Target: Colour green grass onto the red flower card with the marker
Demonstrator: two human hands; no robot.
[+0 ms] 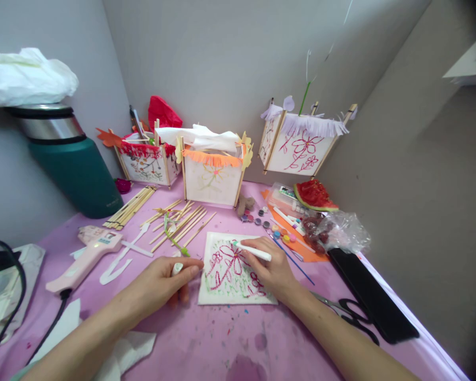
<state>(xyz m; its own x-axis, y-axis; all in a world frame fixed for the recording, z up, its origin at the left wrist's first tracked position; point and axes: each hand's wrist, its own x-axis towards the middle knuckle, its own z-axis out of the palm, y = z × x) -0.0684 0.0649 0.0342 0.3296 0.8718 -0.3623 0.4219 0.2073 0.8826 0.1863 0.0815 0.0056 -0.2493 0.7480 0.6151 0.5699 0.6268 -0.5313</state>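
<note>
A white square panel (238, 296) lies flat on the table, drawn with dark pink flowers and short green strokes. My right hand (267, 267) is closed round a white marker (257, 250); its green end points left, over the upper part of the panel. At the panel's left edge is my left hand (178, 278), its index finger reaching to the edge. A small white-and-green piece (177, 268), seemingly a marker cap, is held between its fingers.
Decorated lanterns (210, 182) stand at the back. On the left are a pink glue gun (91, 251), wooden sticks (182, 227) and a teal bottle (75, 174). Paint pots (276, 234), scissors (351, 315) and a black phone-like slab (373, 296) lie on the right.
</note>
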